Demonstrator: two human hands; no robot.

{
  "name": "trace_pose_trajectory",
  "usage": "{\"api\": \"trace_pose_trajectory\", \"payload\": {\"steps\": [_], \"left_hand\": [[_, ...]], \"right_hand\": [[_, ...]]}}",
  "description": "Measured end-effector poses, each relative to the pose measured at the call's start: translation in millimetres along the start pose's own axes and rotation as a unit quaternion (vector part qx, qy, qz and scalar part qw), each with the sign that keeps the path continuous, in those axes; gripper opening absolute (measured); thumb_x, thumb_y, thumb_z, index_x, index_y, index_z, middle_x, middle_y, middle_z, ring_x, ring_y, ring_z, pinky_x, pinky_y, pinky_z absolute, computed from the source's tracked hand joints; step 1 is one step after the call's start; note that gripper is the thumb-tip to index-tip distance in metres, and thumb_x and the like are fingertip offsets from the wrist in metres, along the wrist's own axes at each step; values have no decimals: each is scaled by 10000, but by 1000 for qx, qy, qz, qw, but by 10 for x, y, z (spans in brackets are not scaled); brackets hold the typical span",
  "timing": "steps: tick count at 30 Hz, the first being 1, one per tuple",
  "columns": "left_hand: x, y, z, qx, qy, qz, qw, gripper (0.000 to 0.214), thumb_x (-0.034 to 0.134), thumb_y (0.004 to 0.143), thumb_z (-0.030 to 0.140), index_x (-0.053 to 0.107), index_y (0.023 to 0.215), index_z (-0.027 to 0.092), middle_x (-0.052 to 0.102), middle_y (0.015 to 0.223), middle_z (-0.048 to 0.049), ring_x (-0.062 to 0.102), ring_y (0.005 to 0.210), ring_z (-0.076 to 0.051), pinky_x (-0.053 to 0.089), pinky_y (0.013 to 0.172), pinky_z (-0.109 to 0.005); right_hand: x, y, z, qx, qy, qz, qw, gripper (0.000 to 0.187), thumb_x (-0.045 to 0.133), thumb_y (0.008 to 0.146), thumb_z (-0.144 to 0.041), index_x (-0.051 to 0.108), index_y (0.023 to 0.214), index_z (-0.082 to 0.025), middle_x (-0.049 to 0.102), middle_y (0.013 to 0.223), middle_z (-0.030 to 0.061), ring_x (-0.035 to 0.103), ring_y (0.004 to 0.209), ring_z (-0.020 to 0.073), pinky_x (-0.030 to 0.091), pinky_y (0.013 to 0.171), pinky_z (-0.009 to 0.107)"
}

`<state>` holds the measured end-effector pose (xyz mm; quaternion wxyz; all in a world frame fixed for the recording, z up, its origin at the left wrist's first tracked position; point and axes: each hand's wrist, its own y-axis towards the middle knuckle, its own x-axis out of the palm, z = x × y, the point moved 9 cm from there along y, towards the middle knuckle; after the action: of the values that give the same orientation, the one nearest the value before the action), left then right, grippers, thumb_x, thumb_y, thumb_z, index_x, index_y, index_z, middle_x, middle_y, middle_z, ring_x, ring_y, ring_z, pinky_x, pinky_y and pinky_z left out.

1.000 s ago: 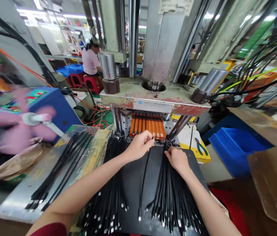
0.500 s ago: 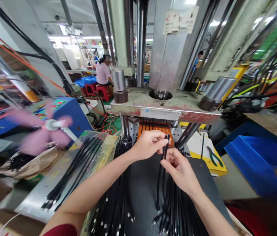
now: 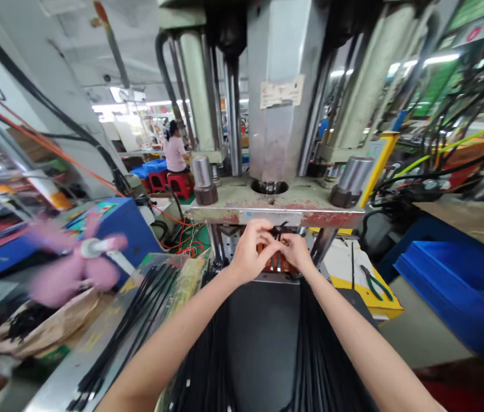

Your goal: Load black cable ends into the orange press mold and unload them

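Observation:
Both of my hands meet in front of the press, above its orange fixture [image 3: 279, 264]. My left hand [image 3: 252, 249] is closed, thumb and fingers curled in around a short dark length of black cable [image 3: 280, 229]. Right beside it, my right hand [image 3: 296, 250] pinches at the same cable; the fingertips partly hide it. A bundle of black cables [image 3: 317, 337] hangs down below my right forearm. Another black bundle [image 3: 209, 349] lies by my left forearm, with some light metal ends showing.
The press's heavy plate [image 3: 276, 200] spans just above my hands, between thick posts. At left, a pink fan [image 3: 82, 252] spins beside more black cables [image 3: 138, 320]. Green-handled pliers [image 3: 374, 283] and a blue bin [image 3: 452, 286] are at right. A person [image 3: 175, 150] sits farther back.
Both hands have moved forward toward the press, taking the cable ends over the orange fixture. The camera view has tilted upward slightly.

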<state>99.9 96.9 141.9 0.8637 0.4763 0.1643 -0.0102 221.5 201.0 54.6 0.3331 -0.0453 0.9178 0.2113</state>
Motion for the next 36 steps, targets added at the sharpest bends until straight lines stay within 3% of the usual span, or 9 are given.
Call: {"api": "trace_pose_trajectory", "payload": {"steps": [2, 5, 7, 12, 21, 26, 30, 33, 36], "left_hand": [[247, -292, -266, -41, 106, -122, 986, 237, 530, 895, 218, 489, 1122, 163, 586, 1117, -102, 626, 910, -155, 512, 823, -310], [593, -736, -458, 3, 271, -333, 903, 330, 522, 907, 239, 495, 1229, 173, 560, 1287, -122, 505, 1229, -226, 389, 1052, -433], [655, -865, -455, 33, 322, -380, 866, 482, 554, 897, 284, 411, 1340, 158, 484, 1382, -133, 412, 1319, -229, 306, 1114, -464], [630, -752, -418, 5, 332, -393, 858, 605, 516, 883, 510, 398, 1360, 158, 468, 1394, -122, 421, 1299, -242, 223, 1138, -515], [672, -664, -477, -9, 325, -420, 848, 678, 330, 911, 613, 371, 1400, 146, 409, 1450, -95, 350, 1349, -226, 6, 1173, -504], [697, -424, -1001, -115, 329, -439, 828, 585, 161, 966, 529, 358, 1414, 207, 371, 1477, -52, 336, 1363, -189, 82, 1170, -492], [790, -102, -1507, -180, 326, -426, 824, 519, 181, 976, 465, 472, 1326, 217, 471, 1408, -51, 429, 1294, -202, 247, 1127, -399], [877, 157, -1677, -186, 326, -383, 844, 446, 254, 976, 372, 538, 1243, 156, 523, 1352, -91, 455, 1265, -204, 267, 1109, -352], [896, 225, -1652, -190, 320, -364, 854, 454, 267, 976, 385, 549, 1222, 127, 562, 1299, -113, 491, 1227, -212, 297, 1088, -353]], "right_hand": [[-7, 83, 43, 10, -3, -2, 1000, 227, 605, 780, -281, 611, 594, -152, 539, 507, -29, 490, 510, 123, 334, 515, 217], [21, 89, 87, 18, -16, -20, 1000, 204, 603, 797, -256, 647, 621, -162, 577, 508, -29, 546, 529, 131, 386, 558, 215], [44, 60, 108, 18, -27, -36, 999, 132, 608, 797, -220, 685, 700, -176, 635, 582, -24, 593, 586, 136, 423, 619, 213], [60, 67, 161, 32, -82, -62, 994, 162, 660, 739, -141, 725, 865, -220, 715, 838, -1, 650, 787, 165, 452, 763, 237], [76, 277, 251, 85, -196, -68, 975, 143, 726, 717, -260, 711, 856, -229, 710, 860, 32, 645, 860, 221, 436, 735, 266], [29, 248, 280, 106, -214, -15, 971, 214, 514, 883, -246, 677, 1010, -189, 672, 1072, 99, 606, 1002, 225, 417, 792, 279], [3, 79, 247, 92, -219, -31, 971, 152, 567, 846, -275, 679, 911, -196, 695, 869, 57, 640, 854, 204, 415, 698, 262], [0, 49, 255, 100, -197, -53, 974, 141, 689, 750, -340, 668, 818, -219, 679, 750, 12, 640, 752, 196, 402, 627, 260], [-65, 70, 250, 110, -204, -35, 972, 179, 674, 770, -347, 662, 858, -192, 687, 811, 55, 638, 813, 231, 412, 670, 290]]}}
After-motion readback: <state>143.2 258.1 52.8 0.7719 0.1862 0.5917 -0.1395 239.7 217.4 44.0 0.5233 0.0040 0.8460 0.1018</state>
